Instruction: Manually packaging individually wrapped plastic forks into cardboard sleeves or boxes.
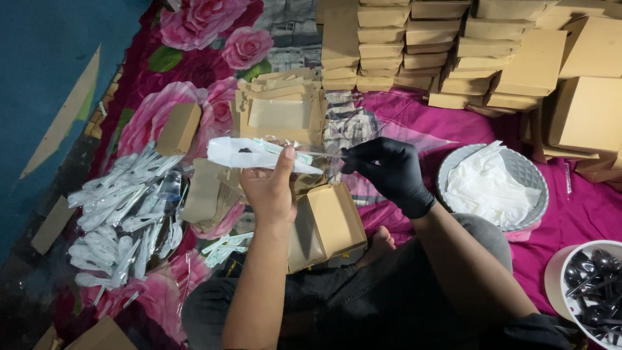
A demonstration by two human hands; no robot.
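A person seated cross-legged on a pink floral cloth holds a slim clear plastic sleeve packed with a folded white napkin at the centre of the frame, level and lengthwise between both hands. The bare left hand closes around the sleeve's middle from below, thumb pressed on its near face. The right hand, in a black glove, is pinched shut on the sleeve's open clear end, just right of centre.

The packet looks feather-light, limp and slick; its thin film would likely crumple or slide under a loose hold, so a gentle pinch at the ends, with support beneath the padded middle, seems the safest hold.

Just below the hands an open brown cardboard box rests by the knee. A heap of finished white packets lies at left, a grey bowl of white napkins at right, and a white tub of black plastic spoons in the lower right corner. Stacked brown boxes fill the top of the frame.
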